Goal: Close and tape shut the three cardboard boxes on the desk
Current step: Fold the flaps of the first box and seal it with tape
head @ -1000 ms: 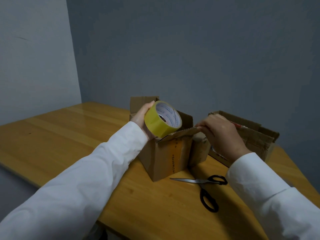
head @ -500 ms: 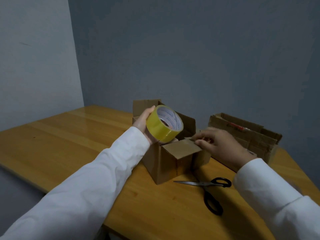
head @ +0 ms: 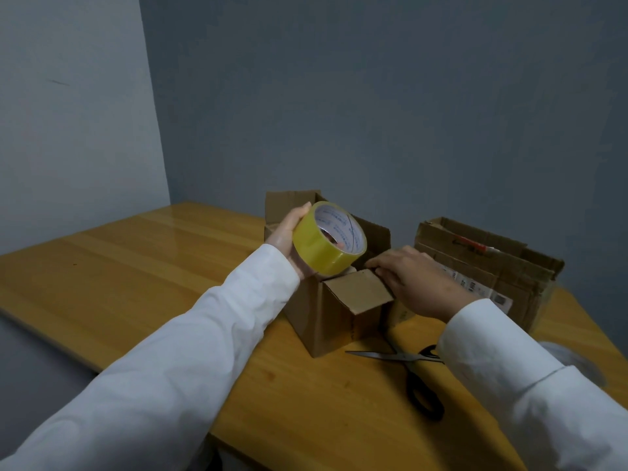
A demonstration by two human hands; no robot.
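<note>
Box (head: pixel 334 311) flap edge under right hand (head: pixel 416 283) — left hand (head: pixel 289 239) holds tape (head: pixel 326 243).

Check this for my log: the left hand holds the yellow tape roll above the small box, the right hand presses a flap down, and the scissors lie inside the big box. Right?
Not quite. The head view shows the scissors lying on the desk in front of the small box, not inside the big box. The rest stands: the left hand holds the yellow tape roll, and the right hand presses a flap down.
</note>
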